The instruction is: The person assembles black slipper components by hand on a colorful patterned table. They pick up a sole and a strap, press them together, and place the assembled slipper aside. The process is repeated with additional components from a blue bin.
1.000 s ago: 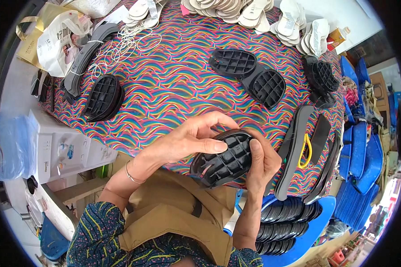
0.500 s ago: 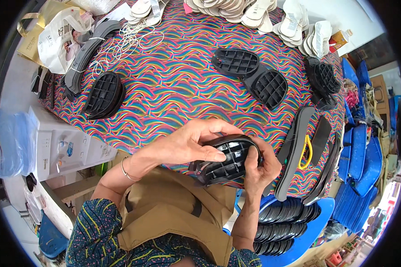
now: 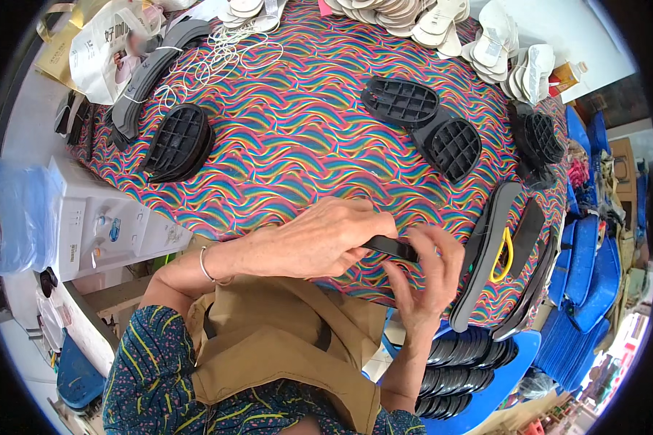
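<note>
A black moulded shoe heel piece is held up in front of my apron, turned so only a narrow, smooth strip of it shows. My left hand is closed round its left end, hiding most of the piece. Close to the other end is my right hand, thumb and fingers apart and curved; whether a fingertip touches the heel piece I cannot tell. Farther up the patterned cloth lie a pair of black gridded heel pieces and, to the left, a stack of similar ones.
On the right lie long grey sole strips, a yellow loop and another black gridded piece. Pale insoles are piled at the back. A blue tray of black parts stands below right; grey strips are bundled left.
The black heel piece has turned from showing its gridded face to showing a narrow strip. My right hand has loosened, its fingers spreading; my left hand has swung over the piece.
</note>
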Demonstrator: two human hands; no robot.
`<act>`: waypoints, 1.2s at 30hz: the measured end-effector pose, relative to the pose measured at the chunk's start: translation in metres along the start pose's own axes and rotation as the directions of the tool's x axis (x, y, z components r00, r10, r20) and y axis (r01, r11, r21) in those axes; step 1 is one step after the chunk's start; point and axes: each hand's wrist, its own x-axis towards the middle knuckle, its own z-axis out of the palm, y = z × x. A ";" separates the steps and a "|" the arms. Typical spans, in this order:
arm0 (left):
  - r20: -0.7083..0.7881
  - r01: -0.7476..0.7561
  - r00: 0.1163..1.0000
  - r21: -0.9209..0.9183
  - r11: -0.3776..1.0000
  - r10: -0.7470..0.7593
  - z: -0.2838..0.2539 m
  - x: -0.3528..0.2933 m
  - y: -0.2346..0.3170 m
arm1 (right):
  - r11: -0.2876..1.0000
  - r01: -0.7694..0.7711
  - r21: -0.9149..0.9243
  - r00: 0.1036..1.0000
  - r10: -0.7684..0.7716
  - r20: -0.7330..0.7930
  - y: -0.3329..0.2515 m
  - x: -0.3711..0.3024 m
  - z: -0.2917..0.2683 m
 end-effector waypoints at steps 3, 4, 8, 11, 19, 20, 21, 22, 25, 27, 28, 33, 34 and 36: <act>-0.048 0.023 0.999 -0.047 0.999 -0.025 0.001 0.001 -0.004 | 0.999 0.022 0.047 0.998 -0.024 0.049 0.005 -0.007 0.001; -0.081 0.048 0.995 -0.053 0.997 -0.052 0.005 -0.001 -0.005 | 0.997 0.009 0.070 0.998 -0.014 0.062 0.006 -0.011 0.001; -0.144 0.127 0.977 -0.192 0.973 -0.156 0.016 -0.008 -0.006 | 0.978 -0.089 0.190 0.993 0.073 0.091 0.005 -0.018 -0.003; -0.016 0.261 0.961 -0.271 0.926 -0.276 0.008 -0.007 0.003 | 0.932 -0.252 0.259 0.959 0.206 0.194 -0.011 -0.003 -0.002; -0.057 0.259 0.958 -0.246 0.934 -0.281 0.012 -0.008 -0.001 | 0.990 0.044 0.133 0.964 -0.077 0.255 0.005 -0.001 0.012; -0.057 0.283 0.950 -0.257 0.924 -0.307 0.011 -0.007 0.001 | 0.989 0.049 0.138 0.968 -0.081 0.236 0.004 0.001 0.014; -0.057 0.306 0.942 -0.269 0.913 -0.332 0.011 -0.007 0.002 | 0.988 0.054 0.143 0.972 -0.085 0.217 0.003 0.004 0.016; -0.076 0.288 0.944 -0.284 0.914 -0.321 0.012 -0.007 0.002 | 0.987 0.062 0.150 0.976 -0.092 0.198 0.002 0.007 0.017; -0.128 0.238 0.947 -0.333 0.913 -0.294 0.014 -0.009 0.000 | 0.987 -0.052 0.154 0.963 0.009 0.269 -0.001 0.008 0.014; -0.152 0.208 0.948 -0.372 0.905 -0.281 0.011 -0.012 0.000 | 0.960 -0.166 0.226 0.960 0.104 0.262 -0.004 0.010 0.012; -0.181 0.182 0.944 -0.410 0.894 -0.275 0.009 -0.014 -0.002 | 0.940 -0.223 0.260 0.953 0.155 0.260 -0.005 0.010 0.012; -0.371 -0.028 0.925 -0.276 0.961 -0.080 0.014 -0.020 -0.015 | 0.945 -0.172 0.277 0.970 0.113 0.217 0.001 0.008 0.014; -0.384 -0.057 0.922 -0.237 0.970 -0.039 0.016 -0.021 -0.017 | 0.942 -0.180 0.284 0.970 0.121 0.213 0.002 0.008 0.014; -0.404 -0.063 0.915 -0.208 0.976 -0.027 0.016 -0.018 -0.015 | 0.939 -0.188 0.288 0.970 0.132 0.202 0.002 0.007 0.014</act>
